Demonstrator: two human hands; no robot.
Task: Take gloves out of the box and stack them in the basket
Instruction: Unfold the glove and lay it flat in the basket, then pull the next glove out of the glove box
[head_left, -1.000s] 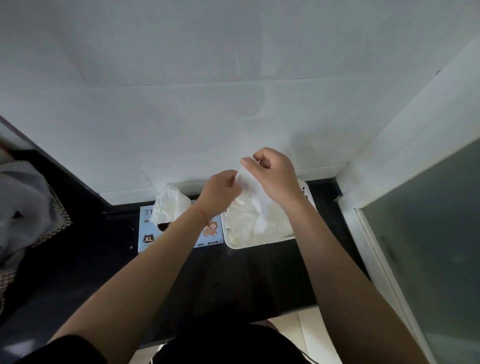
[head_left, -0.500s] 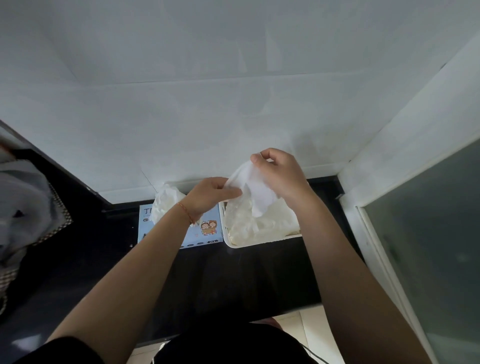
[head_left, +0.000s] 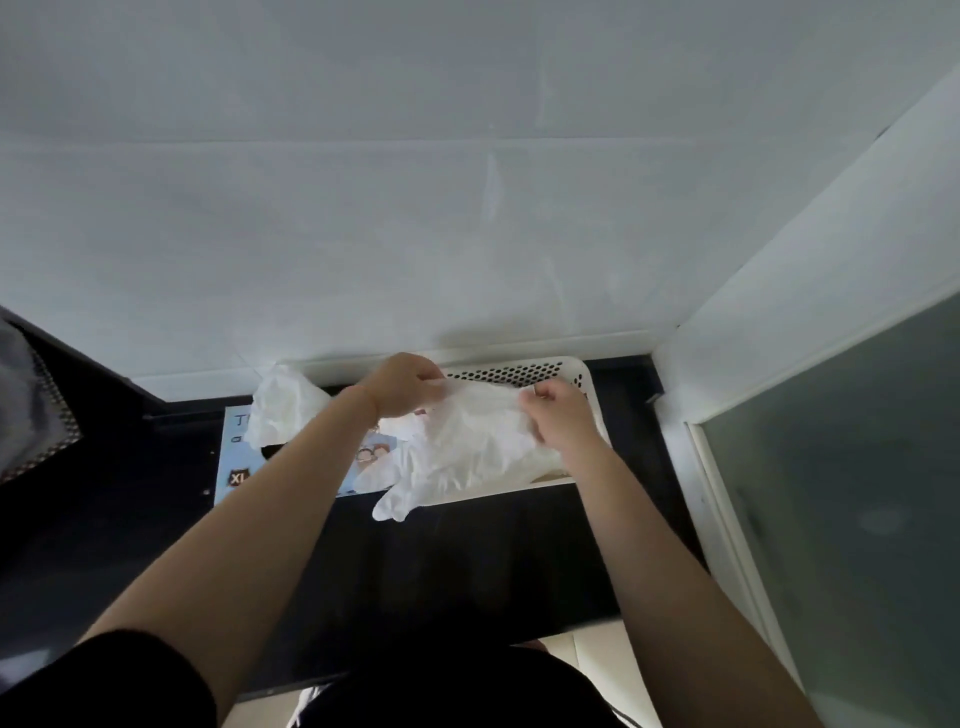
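The task looks partway through — a heap of white gloves (head_left: 524, 457) already lies in the basket (head_left: 582, 370), though how many cannot be counted because the stretched glove (head_left: 457, 441) covers most of them. That one glove is held spread over the basket: the left hand (head_left: 402, 384) pinches its cuff at the far left corner, the right hand (head_left: 558, 415) pinches the far right corner, and its fingers droop over the basket's near rim toward the dark counter (head_left: 467, 561). It has yet to be laid down.

To the left, touching or just beside the basket, lies one blue box (head_left: 234, 457) with a glove tuft (head_left: 283, 405) poking out — so more remain to pull.

Counted: one box, one basket, one glove in hand, one tuft.
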